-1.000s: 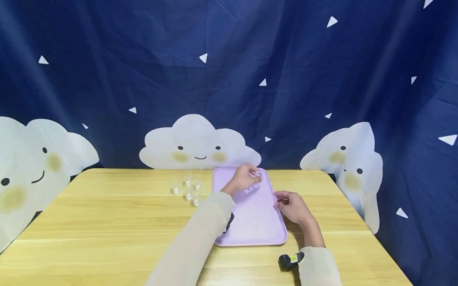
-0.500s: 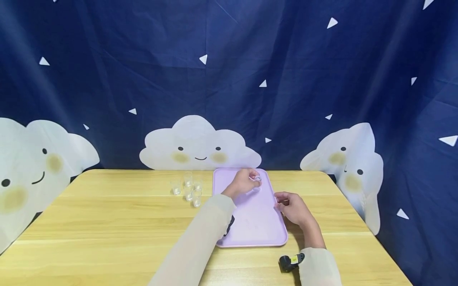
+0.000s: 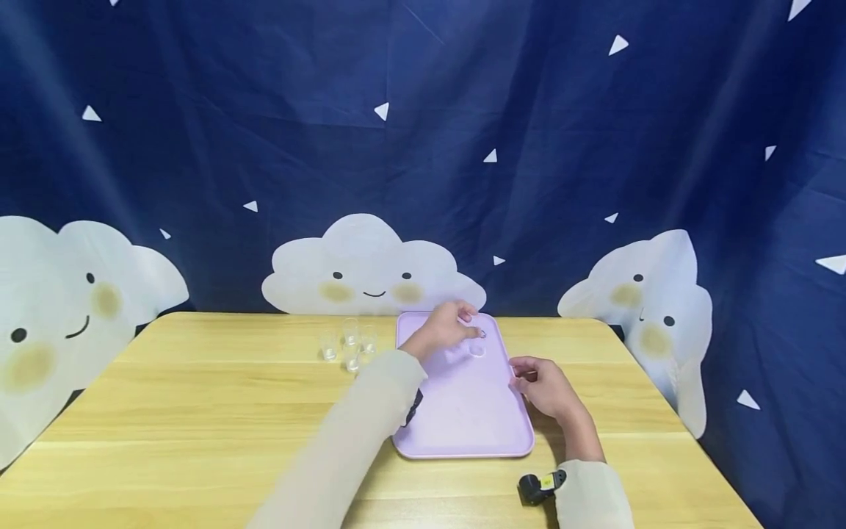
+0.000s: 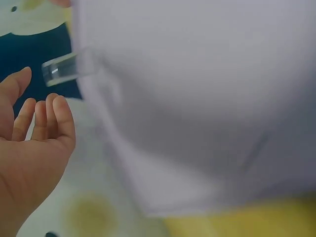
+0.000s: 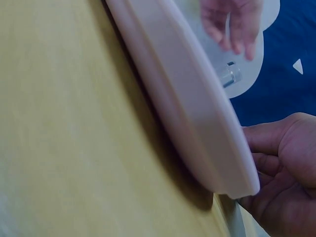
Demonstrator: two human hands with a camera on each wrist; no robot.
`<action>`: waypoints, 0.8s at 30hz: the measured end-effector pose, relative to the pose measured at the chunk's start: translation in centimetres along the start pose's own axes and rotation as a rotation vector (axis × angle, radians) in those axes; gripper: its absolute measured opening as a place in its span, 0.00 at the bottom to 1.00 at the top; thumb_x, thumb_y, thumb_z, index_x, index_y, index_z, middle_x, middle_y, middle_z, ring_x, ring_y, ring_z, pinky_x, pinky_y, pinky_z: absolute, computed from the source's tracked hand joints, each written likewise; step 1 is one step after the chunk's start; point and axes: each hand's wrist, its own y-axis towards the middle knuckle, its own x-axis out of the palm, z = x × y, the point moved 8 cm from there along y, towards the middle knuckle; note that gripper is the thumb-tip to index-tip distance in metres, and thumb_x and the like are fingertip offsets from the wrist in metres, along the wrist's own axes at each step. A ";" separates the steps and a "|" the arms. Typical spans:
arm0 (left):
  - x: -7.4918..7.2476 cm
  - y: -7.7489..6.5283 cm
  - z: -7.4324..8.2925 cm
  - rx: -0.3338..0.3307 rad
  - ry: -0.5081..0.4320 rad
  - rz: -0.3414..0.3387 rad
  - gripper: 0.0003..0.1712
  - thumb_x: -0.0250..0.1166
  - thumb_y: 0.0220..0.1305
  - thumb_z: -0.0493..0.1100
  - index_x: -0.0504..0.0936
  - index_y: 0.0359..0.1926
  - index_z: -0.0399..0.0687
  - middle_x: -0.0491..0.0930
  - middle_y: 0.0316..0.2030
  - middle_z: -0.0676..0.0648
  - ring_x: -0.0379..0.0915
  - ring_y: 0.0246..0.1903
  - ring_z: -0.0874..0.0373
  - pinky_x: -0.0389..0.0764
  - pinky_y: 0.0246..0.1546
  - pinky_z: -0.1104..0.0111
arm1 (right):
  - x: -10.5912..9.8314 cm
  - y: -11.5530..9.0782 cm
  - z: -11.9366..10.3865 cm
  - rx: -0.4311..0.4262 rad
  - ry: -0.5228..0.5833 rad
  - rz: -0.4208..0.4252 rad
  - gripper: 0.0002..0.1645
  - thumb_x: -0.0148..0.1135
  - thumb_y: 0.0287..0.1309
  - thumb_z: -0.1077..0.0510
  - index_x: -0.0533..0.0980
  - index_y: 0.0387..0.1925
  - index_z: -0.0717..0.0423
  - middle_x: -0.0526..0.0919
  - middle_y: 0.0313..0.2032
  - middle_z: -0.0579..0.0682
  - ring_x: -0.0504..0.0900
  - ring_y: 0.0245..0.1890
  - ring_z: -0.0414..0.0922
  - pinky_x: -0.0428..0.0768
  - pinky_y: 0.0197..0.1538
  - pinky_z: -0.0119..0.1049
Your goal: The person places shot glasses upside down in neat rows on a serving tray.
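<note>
L hand (image 3: 449,327) is over the far part of the purple tray (image 3: 465,419). Its grip is loose & it holds nothing: in the left wrist view the thumb & fingers are spread, w/ a gap btwn them and a small clear glass (image 4: 60,69). The right wrist view shows that gap too. The glass stands upright on the tray, nr the far R corner, in from both edges, so there's a bit of room on each side.

R hand (image 3: 543,383) is at the tray's R edge, nr the middle of that side, touching the rim. Some fingertips are hidden, so can't tell if it pinches the rim or just rests there.

The near half of the tray is flat purple w/ lots of room. The L sleeve (image 3: 370,411) goes over the tray's L edge & hides part of it. Four other glasses (image 3: 352,358) stand on the table (image 3: 198,411), L of the tray, w/ a strip of wood btwn. The tray's far edge is right by the table's back edge. Past the R hand, a wide strip of wood goes to the table's R edge. A black gadget (image 3: 534,487) w/ a yellow label is by the R wrist. Blue cloth (image 3: 297,110) w/ clouds hangs behind.
</note>
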 end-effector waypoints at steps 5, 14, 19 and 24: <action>-2.9 -0.4 1.5 0.059 -0.003 -0.001 0.23 0.72 0.63 0.38 0.80 0.58 0.36 0.82 0.52 0.36 0.79 0.50 0.50 0.79 0.53 0.67 | -0.1 -0.1 0.1 -0.001 -0.020 0.006 0.21 0.63 0.64 0.67 0.79 0.59 0.63 0.85 0.47 0.56 0.81 0.46 0.51 0.83 0.49 0.44; -9.1 -3.0 0.4 0.069 0.046 -0.024 0.25 0.71 0.64 0.38 0.78 0.60 0.34 0.81 0.53 0.34 0.80 0.50 0.47 0.81 0.54 0.63 | 0.0 0.0 0.4 -0.008 -0.021 0.019 0.22 0.63 0.64 0.67 0.79 0.59 0.63 0.85 0.47 0.56 0.81 0.45 0.50 0.83 0.47 0.42; -13.1 -5.4 -1.6 0.089 0.123 -0.002 0.24 0.71 0.62 0.37 0.79 0.57 0.31 0.82 0.49 0.34 0.80 0.48 0.47 0.81 0.55 0.60 | 0.2 -0.1 0.1 -0.005 -0.015 0.011 0.22 0.63 0.64 0.66 0.79 0.60 0.63 0.85 0.48 0.57 0.81 0.46 0.51 0.83 0.48 0.42; -16.4 -8.0 -4.0 0.057 0.168 0.021 0.23 0.71 0.63 0.38 0.79 0.57 0.33 0.82 0.48 0.36 0.81 0.47 0.46 0.81 0.54 0.57 | 0.2 -0.1 0.0 -0.001 -0.019 0.019 0.22 0.64 0.64 0.67 0.79 0.59 0.63 0.85 0.47 0.57 0.81 0.46 0.52 0.83 0.47 0.42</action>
